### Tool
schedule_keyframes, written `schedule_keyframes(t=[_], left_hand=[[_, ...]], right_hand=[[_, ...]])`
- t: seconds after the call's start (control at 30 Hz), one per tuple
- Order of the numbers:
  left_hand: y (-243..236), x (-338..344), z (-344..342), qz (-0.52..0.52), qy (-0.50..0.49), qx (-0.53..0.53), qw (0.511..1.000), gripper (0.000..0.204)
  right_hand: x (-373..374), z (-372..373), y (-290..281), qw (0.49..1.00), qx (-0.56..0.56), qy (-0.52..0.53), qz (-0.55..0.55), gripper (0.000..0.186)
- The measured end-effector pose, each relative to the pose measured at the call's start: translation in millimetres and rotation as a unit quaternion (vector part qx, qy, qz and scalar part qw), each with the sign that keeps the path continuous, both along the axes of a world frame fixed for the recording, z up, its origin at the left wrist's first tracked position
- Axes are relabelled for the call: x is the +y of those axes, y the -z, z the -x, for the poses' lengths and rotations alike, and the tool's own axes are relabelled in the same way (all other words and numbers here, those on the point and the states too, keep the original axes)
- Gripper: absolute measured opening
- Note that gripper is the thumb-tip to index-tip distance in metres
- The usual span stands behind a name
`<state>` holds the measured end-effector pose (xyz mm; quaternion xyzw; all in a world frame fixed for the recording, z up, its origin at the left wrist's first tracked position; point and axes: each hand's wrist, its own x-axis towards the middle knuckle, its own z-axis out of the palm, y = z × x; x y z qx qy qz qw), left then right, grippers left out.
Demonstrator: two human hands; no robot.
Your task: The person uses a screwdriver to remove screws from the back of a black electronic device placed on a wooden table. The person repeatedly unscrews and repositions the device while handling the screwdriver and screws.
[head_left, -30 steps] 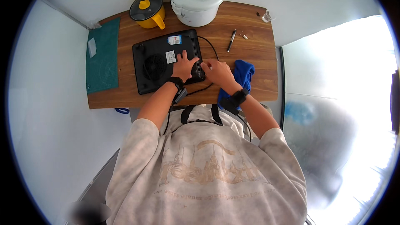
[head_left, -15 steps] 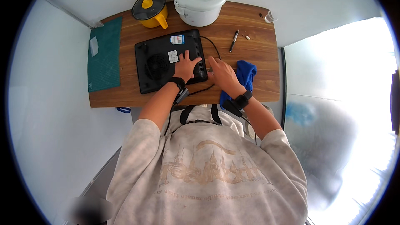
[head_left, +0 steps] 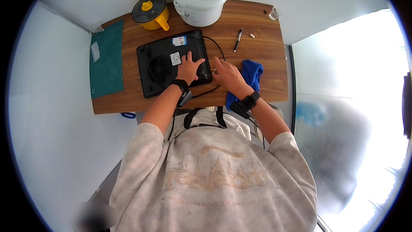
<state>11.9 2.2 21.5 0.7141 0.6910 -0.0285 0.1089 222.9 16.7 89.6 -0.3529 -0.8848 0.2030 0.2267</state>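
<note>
Clearly, steadiness counts most here, so start at the left, where the green cutting mat (head_left: pixel 107 62) and the yellow lidded pot (head_left: pixel 150 25) sit apart from the work and can be left alone. Beside them, at the middle of the wooden table (head_left: pixel 266 83), the black induction cooktop (head_left: pixel 165 51) lies with its underside and fan grille (head_left: pixel 160 69) facing up. The left hand (head_left: pixel 187 68) rests on it with fingers spread apart, grasping nothing; even pressure through that palm, kept off the grille, would best stop it sliding. The white lidded cooker (head_left: pixel 201 2) stands well behind. The right hand (head_left: pixel 227 75) is bent in at the cooktop's right edge, thumb and fingers close; whether anything is pinched there I cannot tell. Small, controlled pushes from that wrist should serve better than force. The black power cord (head_left: pixel 219 48) loops around that hand, so keep it slack and untrapped. Farther right, the black-and-white pen (head_left: pixel 237 40) lies clear, while the blue cloth (head_left: pixel 253 73), just beside the right wrist, could snag.
</note>
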Motion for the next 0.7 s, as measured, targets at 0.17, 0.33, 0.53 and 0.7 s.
schedule_keyframes(t=[0.17,0.33,0.53,0.7], left_hand=[[-2.4,-0.9,0.6,-0.001,0.004,-0.009,1.0,0.093],[-2.1,-1.3,3.3,0.008,0.002,-0.002,1.0,0.093],[-0.7,-0.7,4.5,0.017,-0.003,-0.004,1.0,0.092],[0.7,-1.5,6.0,0.01,-0.007,-0.016,1.0,0.092]], right_hand=[[-4.9,4.6,6.7,0.999,-0.004,-0.016,-0.044,0.028],[-15.2,1.3,-7.6,0.997,-0.065,0.035,0.028,0.022],[-17.0,-45.8,15.6,0.985,0.032,0.101,0.138,0.024],[-27.7,-68.2,33.1,0.939,0.089,0.193,0.27,0.023]])
